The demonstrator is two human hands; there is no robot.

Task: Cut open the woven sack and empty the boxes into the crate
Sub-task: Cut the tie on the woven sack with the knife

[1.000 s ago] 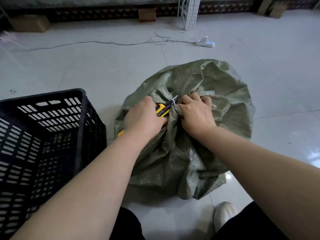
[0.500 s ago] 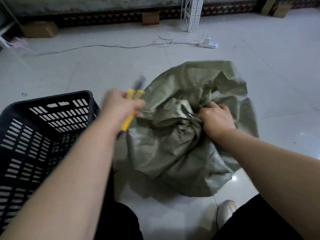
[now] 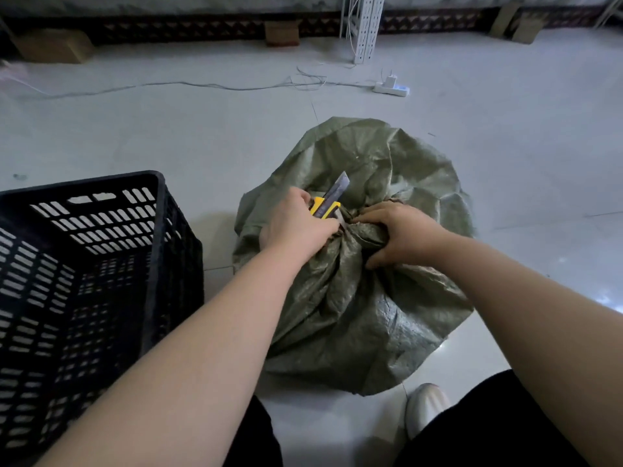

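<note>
Kneeling or crouching at the near edge of the tiled floor (image 3: 505,136), the person shows dark trousers and one white shoe (image 3: 425,407) just beside the sack's near side. Both bare forearms reach fwd from the bottom corners. Black slatted plastic crate (image 3: 84,281) stands on the floor at the left edge, w/ its right wall close to the sack but apart from it; no boxes seen inside from this angle.

Green woven sack (image 3: 371,318) sits mid-floor, bulging, its top gathered into a bunched neck. Left hand (image 3: 296,227) is fisted round a yellow utility knife (image 3: 326,205), blade extended and pointing up and away, tilted to the right; knife body lies at the gathered neck, though whether the edge touches fabric can't be told. Right hand (image 3: 401,232) is clamped on the bunched neck, fingers curled into the folds, thumb low on the near side. Hands are near each other, w/ the neck between.

Further back: a white power strip (image 3: 391,90) w/ a plug, and thin cable (image 3: 202,85) running left across the floor. At the far edge, a white perforated rack post (image 3: 365,28), cardboard boxes (image 3: 54,47) along the wall.
</note>
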